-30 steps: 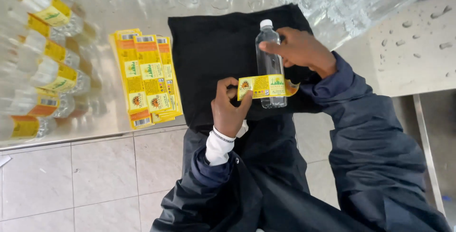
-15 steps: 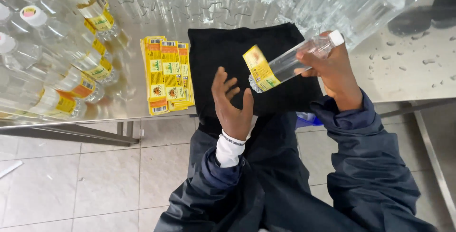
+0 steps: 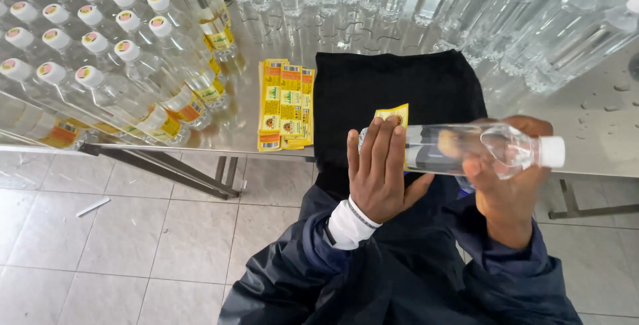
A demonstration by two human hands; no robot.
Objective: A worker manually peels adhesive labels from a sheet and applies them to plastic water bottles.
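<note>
Yellow label could crease or set crooked, I judge, since the left hand presses flat fingers over it while the right hand grips the clear bottle held sideways above the black cloth at the counter edge.

Most of the yellow label was covered by the left hand, only its upper corner showing beyond the fingertips. The base of the clear bottle was hidden under the same hand. The palm of the right hand was masked by the bottle. The unlabelled bottles beyond the hands were cut off by the top edge. The print on the label stack, left of the hands, was too small to be made out.
</note>
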